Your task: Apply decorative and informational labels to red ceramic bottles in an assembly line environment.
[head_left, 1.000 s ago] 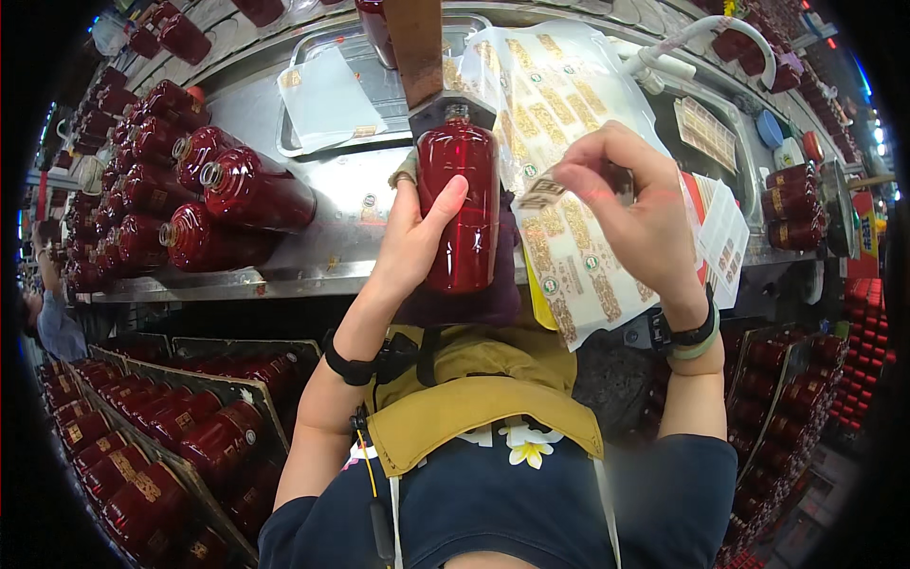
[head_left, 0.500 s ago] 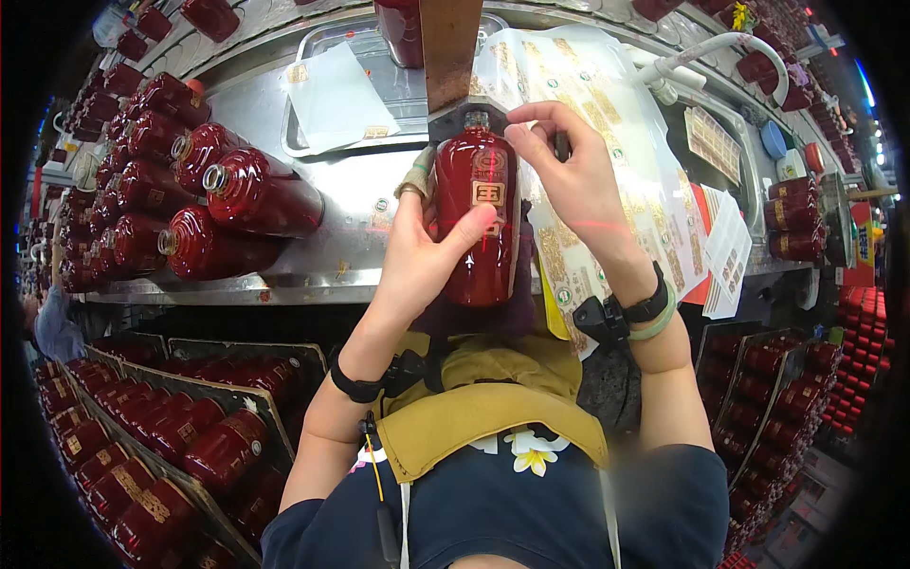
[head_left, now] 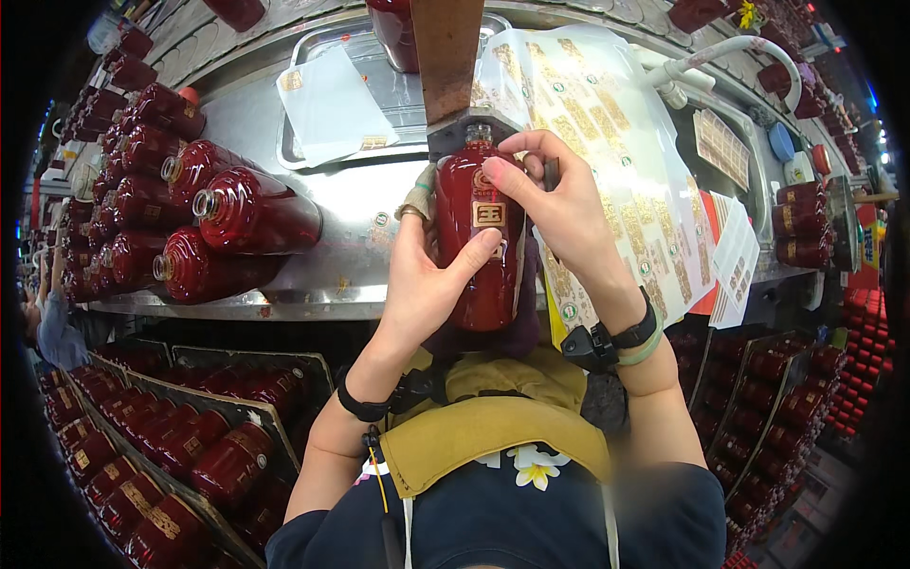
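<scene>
A dark red glossy glass bottle (head_left: 485,294) with gold labels lies in front of me, its clear threaded neck pointing away. My left hand (head_left: 422,284) is closed round its left side, thumb across the front below the square gold label (head_left: 489,214). A pale wrap covers one of its fingers. My right hand (head_left: 569,209) is at the bottle's shoulder, the thumb pressing on the round gold emblem there and the index finger bent near the neck. A small dark object (head_left: 551,174) shows between its curled fingers; its kind is unclear. The bottle rests on dark purple cloth (head_left: 531,313).
Several red bottles (head_left: 256,211) lie stacked on the metal bench at left. Translucent sheets of gold labels (head_left: 607,142) cover the right side. A brown upright post (head_left: 445,57) stands beyond the bottle, beside a clear tray (head_left: 294,95). Crates of bottles (head_left: 204,427) sit below.
My right thumb has moved from beside the neck down onto the bottle's shoulder. The bottle's base has shifted slightly toward me. My left hand keeps its hold.
</scene>
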A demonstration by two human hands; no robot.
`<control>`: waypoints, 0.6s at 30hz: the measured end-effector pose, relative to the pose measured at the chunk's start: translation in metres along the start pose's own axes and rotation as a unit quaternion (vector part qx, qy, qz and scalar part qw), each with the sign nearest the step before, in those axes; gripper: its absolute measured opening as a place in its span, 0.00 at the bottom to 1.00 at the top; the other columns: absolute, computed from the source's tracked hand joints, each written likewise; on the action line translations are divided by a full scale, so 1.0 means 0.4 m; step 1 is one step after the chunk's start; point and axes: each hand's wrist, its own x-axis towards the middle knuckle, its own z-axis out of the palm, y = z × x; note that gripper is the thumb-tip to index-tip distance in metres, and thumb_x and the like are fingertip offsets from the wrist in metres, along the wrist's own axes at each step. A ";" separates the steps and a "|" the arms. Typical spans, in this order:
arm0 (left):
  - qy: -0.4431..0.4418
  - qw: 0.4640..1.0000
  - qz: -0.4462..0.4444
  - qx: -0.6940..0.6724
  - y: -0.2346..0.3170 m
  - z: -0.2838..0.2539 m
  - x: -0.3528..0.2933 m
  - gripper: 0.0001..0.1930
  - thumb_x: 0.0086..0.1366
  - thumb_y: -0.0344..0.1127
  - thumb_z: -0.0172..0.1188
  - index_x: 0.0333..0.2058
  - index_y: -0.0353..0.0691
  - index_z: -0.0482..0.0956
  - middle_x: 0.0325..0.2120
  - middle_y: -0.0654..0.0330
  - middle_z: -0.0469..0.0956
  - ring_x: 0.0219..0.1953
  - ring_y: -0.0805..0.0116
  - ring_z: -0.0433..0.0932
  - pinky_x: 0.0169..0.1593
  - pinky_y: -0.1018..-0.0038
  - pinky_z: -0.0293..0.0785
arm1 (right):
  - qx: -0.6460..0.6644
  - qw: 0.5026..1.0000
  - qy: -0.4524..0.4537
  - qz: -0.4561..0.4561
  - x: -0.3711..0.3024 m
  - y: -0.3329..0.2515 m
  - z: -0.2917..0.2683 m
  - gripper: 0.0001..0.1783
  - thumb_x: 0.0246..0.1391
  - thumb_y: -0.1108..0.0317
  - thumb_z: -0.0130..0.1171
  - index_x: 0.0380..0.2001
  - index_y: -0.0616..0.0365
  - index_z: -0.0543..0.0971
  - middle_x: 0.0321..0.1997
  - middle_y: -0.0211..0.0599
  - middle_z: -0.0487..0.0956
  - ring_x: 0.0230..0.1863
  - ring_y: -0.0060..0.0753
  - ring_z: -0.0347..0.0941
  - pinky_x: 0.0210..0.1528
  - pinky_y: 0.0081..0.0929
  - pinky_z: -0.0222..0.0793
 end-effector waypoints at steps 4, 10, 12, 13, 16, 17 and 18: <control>0.001 1.000 0.016 0.004 -0.003 -0.001 0.001 0.40 0.66 0.32 0.70 0.69 0.30 0.56 0.60 0.51 0.72 0.59 0.65 0.76 0.61 0.67 0.76 | 0.003 1.000 0.003 -0.002 0.000 -0.003 0.002 0.20 0.55 0.60 0.74 0.43 0.63 0.82 0.29 0.19 0.66 0.30 0.14 0.57 0.32 0.16 0.57; 0.001 1.000 0.011 -0.022 0.003 0.000 0.005 0.38 0.68 0.32 0.68 0.69 0.30 0.56 0.60 0.51 0.72 0.59 0.65 0.75 0.62 0.68 0.74 | 0.080 0.996 -0.001 0.034 -0.014 -0.011 -0.005 0.16 0.61 0.63 0.69 0.46 0.63 0.82 0.28 0.17 0.66 0.31 0.12 0.60 0.35 0.14 0.59; 0.016 0.997 0.008 -0.070 0.008 0.000 0.012 0.36 0.70 0.32 0.66 0.69 0.30 0.57 0.61 0.51 0.72 0.60 0.65 0.75 0.63 0.68 0.73 | 0.101 0.993 0.007 0.059 -0.027 -0.014 -0.007 0.15 0.64 0.66 0.67 0.49 0.62 0.80 0.27 0.17 0.66 0.32 0.11 0.62 0.38 0.13 0.61; 0.017 0.997 0.009 -0.070 0.006 -0.001 0.014 0.36 0.70 0.32 0.66 0.69 0.30 0.57 0.61 0.51 0.72 0.60 0.65 0.75 0.63 0.68 0.73 | 0.101 0.993 0.006 0.058 -0.033 -0.008 -0.004 0.15 0.64 0.66 0.67 0.49 0.62 0.80 0.27 0.17 0.66 0.32 0.11 0.62 0.38 0.13 0.61; 0.014 0.999 0.013 -0.040 0.003 -0.002 0.015 0.34 0.71 0.32 0.65 0.69 0.30 0.58 0.61 0.50 0.72 0.61 0.65 0.74 0.63 0.67 0.73 | 0.110 0.994 0.003 0.024 -0.046 0.014 0.002 0.19 0.61 0.64 0.70 0.53 0.59 0.79 0.29 0.16 0.64 0.31 0.10 0.60 0.36 0.13 0.59; 0.014 0.999 0.013 -0.041 0.004 -0.001 0.014 0.34 0.71 0.32 0.65 0.69 0.30 0.58 0.61 0.50 0.72 0.61 0.65 0.74 0.63 0.67 0.73 | 0.110 0.994 0.004 0.024 -0.045 0.017 0.003 0.19 0.61 0.64 0.70 0.53 0.59 0.79 0.29 0.16 0.64 0.31 0.10 0.60 0.36 0.13 0.59; 0.014 0.999 0.010 -0.041 0.004 -0.002 0.013 0.35 0.71 0.32 0.65 0.69 0.30 0.58 0.61 0.50 0.72 0.61 0.65 0.74 0.63 0.67 0.73 | 0.113 0.993 0.007 0.026 -0.045 0.021 0.005 0.20 0.61 0.64 0.70 0.52 0.59 0.79 0.29 0.15 0.64 0.31 0.10 0.59 0.35 0.13 0.58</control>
